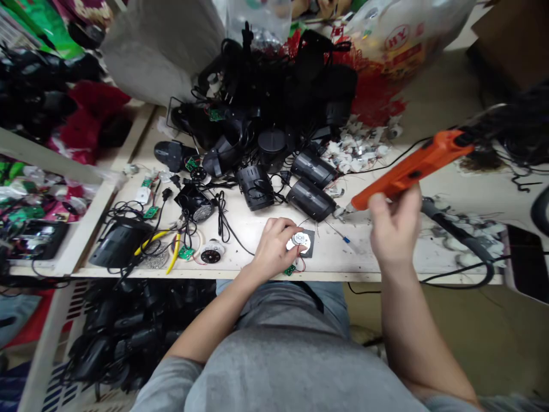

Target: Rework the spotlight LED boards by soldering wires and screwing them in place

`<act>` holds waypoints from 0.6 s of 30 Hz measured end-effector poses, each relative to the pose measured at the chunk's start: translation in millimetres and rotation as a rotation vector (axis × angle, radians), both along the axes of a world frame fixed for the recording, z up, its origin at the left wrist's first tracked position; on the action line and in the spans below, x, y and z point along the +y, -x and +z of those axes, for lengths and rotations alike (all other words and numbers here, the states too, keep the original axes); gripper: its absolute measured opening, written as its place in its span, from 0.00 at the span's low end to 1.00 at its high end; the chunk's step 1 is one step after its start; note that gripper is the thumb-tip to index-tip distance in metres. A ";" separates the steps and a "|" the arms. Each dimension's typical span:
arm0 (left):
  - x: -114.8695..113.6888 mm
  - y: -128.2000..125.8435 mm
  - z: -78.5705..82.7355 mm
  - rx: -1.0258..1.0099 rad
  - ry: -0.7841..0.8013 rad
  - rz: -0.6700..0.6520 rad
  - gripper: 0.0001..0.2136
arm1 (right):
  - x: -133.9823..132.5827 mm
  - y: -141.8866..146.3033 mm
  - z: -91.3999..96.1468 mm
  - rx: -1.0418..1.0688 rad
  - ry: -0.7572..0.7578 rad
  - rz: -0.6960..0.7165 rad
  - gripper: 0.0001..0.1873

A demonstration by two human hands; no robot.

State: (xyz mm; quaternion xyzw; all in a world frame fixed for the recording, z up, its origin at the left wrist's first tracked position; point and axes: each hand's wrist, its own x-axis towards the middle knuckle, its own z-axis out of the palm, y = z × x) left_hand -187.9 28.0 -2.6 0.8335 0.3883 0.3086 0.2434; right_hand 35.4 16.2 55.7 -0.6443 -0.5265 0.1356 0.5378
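Orange soldering iron [407,166], gripped by the right hand's [394,226] fingers [388,200], slants down-left toward the round LED board [301,240], which the nearer left hand's [272,249] fingers [278,226] hold down on a black pad [311,252].

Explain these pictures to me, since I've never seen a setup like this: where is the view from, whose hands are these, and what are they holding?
There is no machine here. This single view comes from a camera worn on a person's head, looking forward and down. Their right hand holds an orange soldering iron. Their left hand rests on a round white disc, which lies on a dark square pad. Also on the pale wooden bench are black plastic housings, green circuit boards and black wires.
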 end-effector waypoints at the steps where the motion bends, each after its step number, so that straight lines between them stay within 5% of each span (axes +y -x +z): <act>1: 0.9 0.2 0.0 0.008 0.011 -0.007 0.16 | -11.4 1.9 -6.1 -0.092 -0.017 -0.099 0.38; 3: 2.7 0.4 0.1 0.018 0.023 -0.022 0.15 | -33.8 11.3 -21.6 -0.243 -0.027 -0.034 0.36; 7: 5.9 0.3 3.6 0.030 0.024 -0.048 0.13 | -54.6 35.2 -56.2 -0.343 0.098 0.442 0.34; 11: 8.9 0.8 10.1 0.088 0.041 -0.090 0.12 | -46.6 40.1 -74.0 -0.340 0.117 0.482 0.34; 18: 4.7 -0.4 9.3 0.028 0.049 -0.065 0.12 | -43.0 34.9 -70.2 -0.377 0.124 0.511 0.36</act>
